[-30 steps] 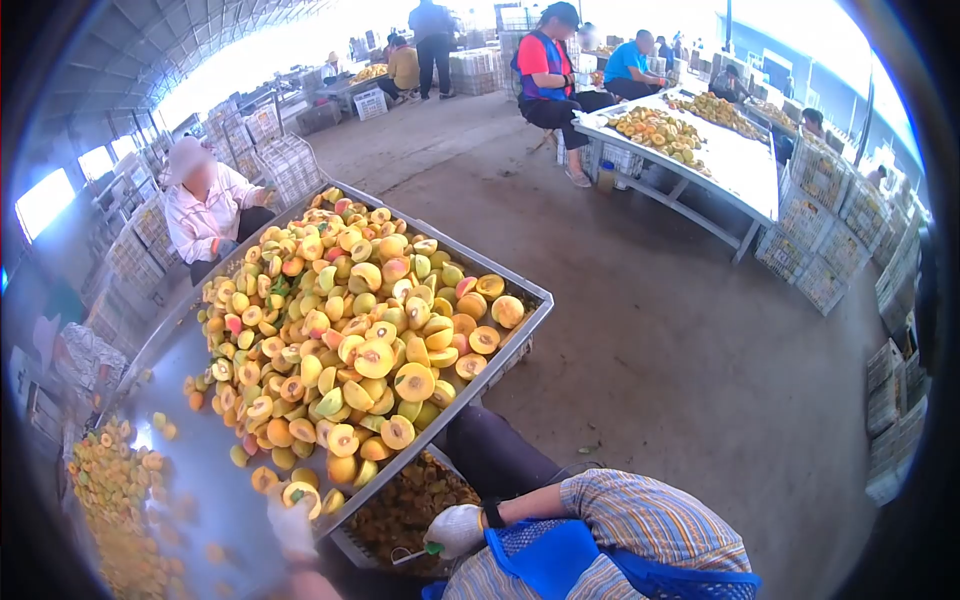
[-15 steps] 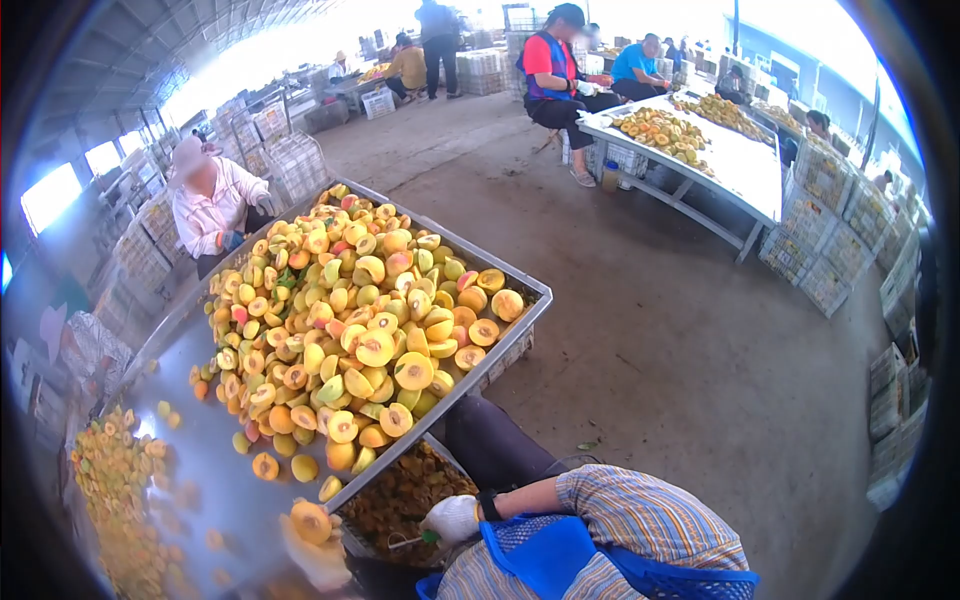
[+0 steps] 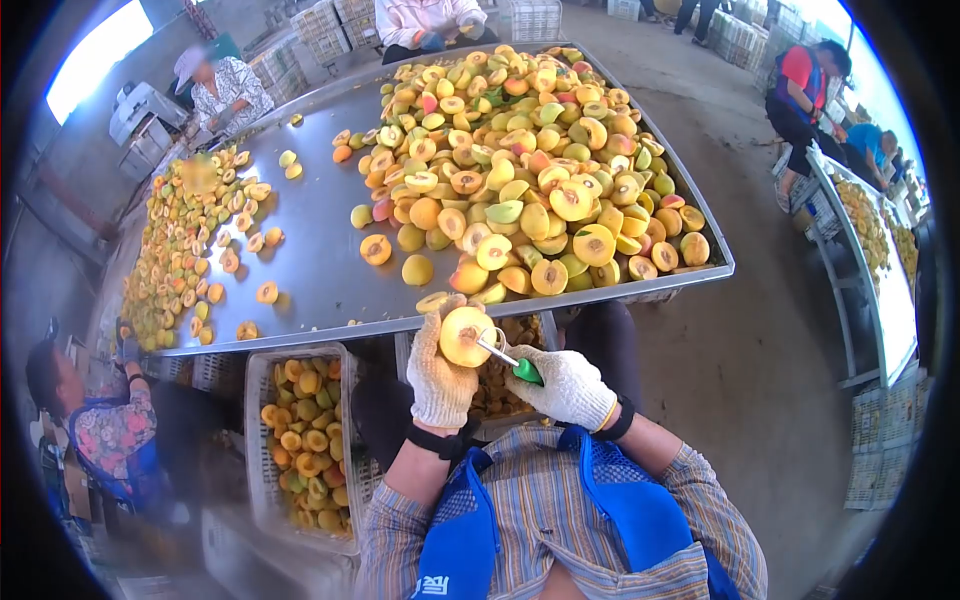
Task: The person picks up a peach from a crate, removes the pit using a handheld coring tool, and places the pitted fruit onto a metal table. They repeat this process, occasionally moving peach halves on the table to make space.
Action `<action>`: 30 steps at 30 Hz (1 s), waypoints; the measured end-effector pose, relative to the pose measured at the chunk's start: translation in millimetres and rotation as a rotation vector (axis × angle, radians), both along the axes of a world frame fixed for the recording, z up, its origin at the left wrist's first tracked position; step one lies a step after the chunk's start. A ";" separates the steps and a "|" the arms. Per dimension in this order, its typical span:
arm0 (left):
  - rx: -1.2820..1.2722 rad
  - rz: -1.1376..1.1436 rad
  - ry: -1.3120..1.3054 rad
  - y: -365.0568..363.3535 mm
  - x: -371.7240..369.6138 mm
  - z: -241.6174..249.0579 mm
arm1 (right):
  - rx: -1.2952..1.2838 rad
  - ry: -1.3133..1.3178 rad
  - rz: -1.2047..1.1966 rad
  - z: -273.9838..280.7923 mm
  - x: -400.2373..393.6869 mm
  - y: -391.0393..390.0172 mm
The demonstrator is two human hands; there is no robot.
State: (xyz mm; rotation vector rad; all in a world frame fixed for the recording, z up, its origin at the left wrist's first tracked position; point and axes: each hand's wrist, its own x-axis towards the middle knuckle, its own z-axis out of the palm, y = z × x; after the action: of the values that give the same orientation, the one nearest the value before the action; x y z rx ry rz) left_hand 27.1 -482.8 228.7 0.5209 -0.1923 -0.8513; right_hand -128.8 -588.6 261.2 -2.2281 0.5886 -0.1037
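Observation:
My left hand [image 3: 441,372], in a white glove, is closed round a halved peach [image 3: 464,336] with its cut face showing. In my gloved right hand [image 3: 567,384] is a pitting tool [image 3: 525,371] with a green handle and a metal shaft. The tool's looped tip touches the middle of the cut face. Both hands are just in front of the near edge of a metal table [image 3: 330,200], where a large heap of halved peaches [image 3: 520,190] lies. Below my hands, partly hidden, a container [image 3: 500,400] holds brown pieces.
A white crate [image 3: 258,440] of halved peaches stands at lower left. More halves [image 3: 180,240] lie on the table's left part. One co-worker [image 3: 110,430] sits at left, others across the table. A second table [image 3: 890,300] stands at right.
The view has swung left and down. My hands, apart before, are now together, with the tool's tip at the peach half. The crate at lower left has come into view.

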 end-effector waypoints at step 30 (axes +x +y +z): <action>0.465 0.136 -0.128 -10.3 -39.6 9.2 | -0.222 -0.041 0.150 -56.5 8.3 -14.4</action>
State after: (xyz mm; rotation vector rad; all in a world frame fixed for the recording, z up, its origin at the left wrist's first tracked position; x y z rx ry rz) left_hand -12.6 -493.2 237.9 1.0141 -0.0730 -0.7290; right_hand -120.5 -603.0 204.7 -2.4707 0.4019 -0.1426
